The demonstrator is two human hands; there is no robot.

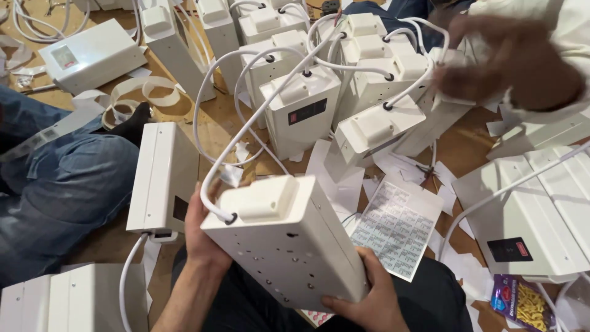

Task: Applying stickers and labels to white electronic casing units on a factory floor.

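Observation:
I hold a white box-shaped electrical unit (pixel 289 246) over my lap, its underside with several small holes facing up. My left hand (pixel 200 237) grips its left edge near where a white cable (pixel 246 123) enters. My right hand (pixel 369 298) supports its lower right corner from beneath. A moulded white cap sits on the unit's top end. A sheet of small printed stickers (pixel 396 227) lies on the floor just right of the unit.
Several identical white units with cables stand on the wooden floor ahead (pixel 301 110). Another lies flat at left (pixel 163 178), more at right (pixel 534 215). Another person's hand (pixel 510 61) reaches in at top right. A jeans-clad leg (pixel 61 184) at left. Paper scraps, a bag of yellow parts (pixel 522 304).

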